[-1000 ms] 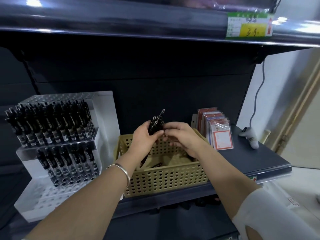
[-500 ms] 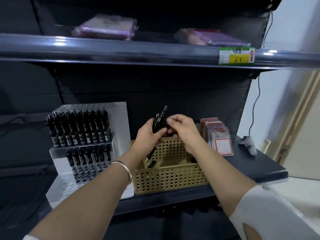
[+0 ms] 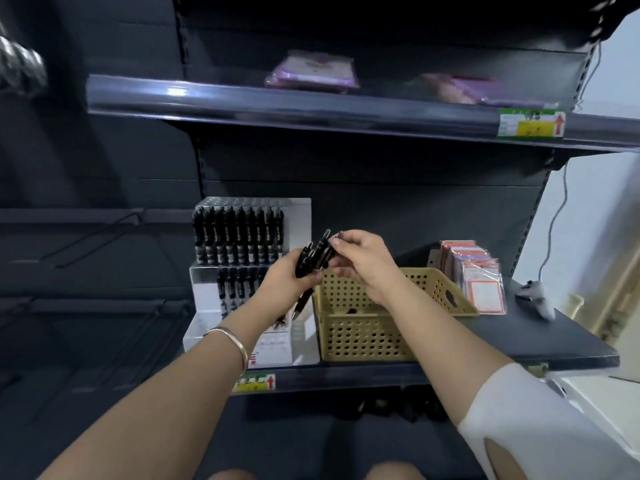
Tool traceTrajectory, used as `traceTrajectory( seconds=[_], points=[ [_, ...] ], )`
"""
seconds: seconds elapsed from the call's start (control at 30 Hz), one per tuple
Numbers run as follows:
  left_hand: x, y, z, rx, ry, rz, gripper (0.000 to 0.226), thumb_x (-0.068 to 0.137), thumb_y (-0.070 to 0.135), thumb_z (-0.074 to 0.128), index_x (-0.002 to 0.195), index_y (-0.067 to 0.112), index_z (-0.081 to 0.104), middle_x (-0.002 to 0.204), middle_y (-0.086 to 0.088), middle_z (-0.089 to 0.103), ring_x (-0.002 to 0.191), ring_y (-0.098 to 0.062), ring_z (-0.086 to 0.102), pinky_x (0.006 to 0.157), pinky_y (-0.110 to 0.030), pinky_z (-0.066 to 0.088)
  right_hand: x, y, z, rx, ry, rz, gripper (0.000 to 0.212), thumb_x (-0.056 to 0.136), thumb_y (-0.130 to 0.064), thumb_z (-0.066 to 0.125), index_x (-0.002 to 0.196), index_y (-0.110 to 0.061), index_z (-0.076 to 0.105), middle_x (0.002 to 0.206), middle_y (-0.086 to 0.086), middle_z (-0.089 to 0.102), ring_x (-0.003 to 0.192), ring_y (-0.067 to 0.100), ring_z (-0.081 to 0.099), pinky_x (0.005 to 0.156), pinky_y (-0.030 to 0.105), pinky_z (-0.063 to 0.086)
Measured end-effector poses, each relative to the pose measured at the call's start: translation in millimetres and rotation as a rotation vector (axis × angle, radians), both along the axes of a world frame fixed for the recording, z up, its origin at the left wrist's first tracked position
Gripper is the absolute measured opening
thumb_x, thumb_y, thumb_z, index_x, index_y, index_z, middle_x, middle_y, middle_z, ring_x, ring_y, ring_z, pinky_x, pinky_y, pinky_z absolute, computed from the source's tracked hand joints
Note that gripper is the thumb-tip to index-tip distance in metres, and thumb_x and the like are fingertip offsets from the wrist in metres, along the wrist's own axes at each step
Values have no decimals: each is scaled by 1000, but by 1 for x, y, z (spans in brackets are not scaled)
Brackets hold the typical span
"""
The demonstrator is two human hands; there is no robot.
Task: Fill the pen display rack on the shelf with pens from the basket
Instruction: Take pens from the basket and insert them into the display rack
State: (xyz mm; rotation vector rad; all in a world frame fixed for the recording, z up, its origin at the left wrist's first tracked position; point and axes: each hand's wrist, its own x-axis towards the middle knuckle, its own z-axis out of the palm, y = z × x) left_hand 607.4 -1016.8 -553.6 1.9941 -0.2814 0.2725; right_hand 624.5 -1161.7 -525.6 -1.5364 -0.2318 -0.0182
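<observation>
Pens in hand: a bundle of black pens [image 3: 313, 256] is up in the air, above the gap between the rack and the basket's left rim.
Slip risk: several pens sit in one fist, and pulling one out could drag its neighbours loose. From there they would likely drop onto the shelf [image 3: 536, 337] or past its front edge.
Knock risk: the display rack [image 3: 301, 216] stands just left of the bundle, its top row packed with pens [image 3: 239, 237]. A wide swing of the forearm could tip some out.
Slot risk: the second tier is partly hidden behind the wrist, so a pen could be aimed at a hole that is already taken.
Left hand: the left hand [image 3: 284, 282] is curled round the lower half of the bundle, with the pen tips poking out below.
Right hand: the right hand [image 3: 367, 268] has its fingertips [image 3: 335, 242] pinching the top end of one pen in the bundle, palm turned down over the basket.
Basket: the tan basket [image 3: 363, 337] sits on the shelf touching the rack's right side. There is a dark shape inside, probably another pen.
</observation>
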Motion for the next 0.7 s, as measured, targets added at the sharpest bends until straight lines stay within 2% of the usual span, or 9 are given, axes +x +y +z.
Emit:
traceTrajectory(
  seconds=[0.13,0.23,0.4,0.5,0.57,0.63,0.7],
  points=[
    [-14,41,-8,28,-39,94,12,86,12,64,95,15,57,77,6,59,67,-6,54,55,-7,39,1,41,-6,-42,14,-2,14,94,-9,54,103,2,59,85,14,60,48,5,60,46,16,50],
    [-21,74,-10,1,-46,148,7,88,14,61,85,17,56,74,0,58,63,-12,53,55,-17,40,2,74,-10,-49,1,-5,10,92,-11,58,93,-1,59,82,12,59,51,7,62,49,18,53],
    [-25,125,-19,7,4,292,6,92,12,54,94,16,49,74,-1,52,60,-17,48,51,-24,41,5,113,-20,-63,-74,-99,10,91,-13,60,94,-3,60,74,5,60,59,11,63,61,25,58],
    [-24,147,-29,-20,21,371,15,91,13,56,101,17,46,78,-2,55,56,-10,51,48,-18,42,7,130,-26,-215,-176,-132,6,91,-13,60,92,-6,61,72,2,62,62,12,64,66,26,59],
    [-24,157,-33,-31,15,393,17,90,12,58,101,16,46,77,0,58,48,-2,53,44,-9,39,9,141,-29,-300,-230,-129,4,90,-13,61,93,-10,61,76,0,64,65,10,66,65,20,58],
    [-22,164,-37,-52,8,398,15,89,11,60,99,13,48,76,-1,61,40,3,53,45,-8,39,12,153,-33,-358,-259,-110,8,90,-15,62,96,-10,62,78,-3,64,67,8,67,66,19,57],
    [-19,168,-40,-64,3,399,11,89,11,59,96,12,51,75,-4,63,38,3,51,45,-9,39,15,163,-37,-443,-302,-92,10,90,-17,62,98,-10,62,78,-2,66,69,9,67,71,25,58]
  ],
)
